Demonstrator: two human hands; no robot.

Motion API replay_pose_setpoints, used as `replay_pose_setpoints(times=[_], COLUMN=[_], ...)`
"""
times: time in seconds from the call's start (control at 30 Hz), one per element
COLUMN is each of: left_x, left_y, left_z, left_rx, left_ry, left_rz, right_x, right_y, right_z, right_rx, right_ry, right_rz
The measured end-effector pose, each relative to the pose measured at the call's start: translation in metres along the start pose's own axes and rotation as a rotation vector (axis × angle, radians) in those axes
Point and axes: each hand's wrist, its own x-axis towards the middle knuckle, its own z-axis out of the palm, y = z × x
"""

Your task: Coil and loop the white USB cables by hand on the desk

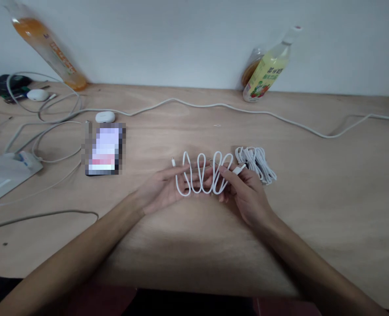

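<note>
A white charging cable (pixel 201 154) is spread in wavy loops between my two hands, above the table. My left hand (pixel 168 186) lies palm up under its left part, with the thumb against a loop and the fingers stretched beneath. One slim metal-tipped plug (pixel 173 162) sticks up by the left thumb. On the other side, my right hand (pixel 243 186) pinches the right-hand loops between thumb and fingers. A flat white connector (pixel 239 169) shows above that thumb. Just behind the right hand rests a bundle of coiled white cables (pixel 256 162).
Left of my hands lies a phone (pixel 105 149), its screen blurred out, with a white earbud case (pixel 105 116) behind it. A long white cord (pixel 194 105) crosses the table. An orange drink bottle (pixel 49 52) and a yellow-labelled bottle (pixel 268 70) stand by the wall. A white box (pixel 8 173) sits far left.
</note>
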Motion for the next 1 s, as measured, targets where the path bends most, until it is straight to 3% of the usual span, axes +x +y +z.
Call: replay_pose_setpoints(times=[0.23,0.47,0.6,0.77,1.0], left_x=[0.002,-0.001,-0.003,-0.002,-0.003], left_y=[0.002,0.008,0.01,0.011,0.012], left_z=[-0.003,0.002,0.004,0.004,0.002], left_rx=[-0.008,-0.014,-0.056,-0.082,-0.11], left_ry=[-0.066,-0.149,-0.136,-0.125,-0.116], left_rz=[-0.009,-0.059,-0.07,-0.06,-0.05], right_x=[0.0,-0.003,-0.002,0.0,0.005], right_y=[-0.001,-0.004,-0.006,-0.003,0.001], right_z=[0.001,0.003,0.006,0.004,-0.002], right_rx=[-0.048,-0.184,-0.16,-0.108,-0.116], right_ry=[0.011,0.128,0.104,0.103,0.192], right_rz=[-0.008,-0.065,-0.106,-0.033,-0.081])
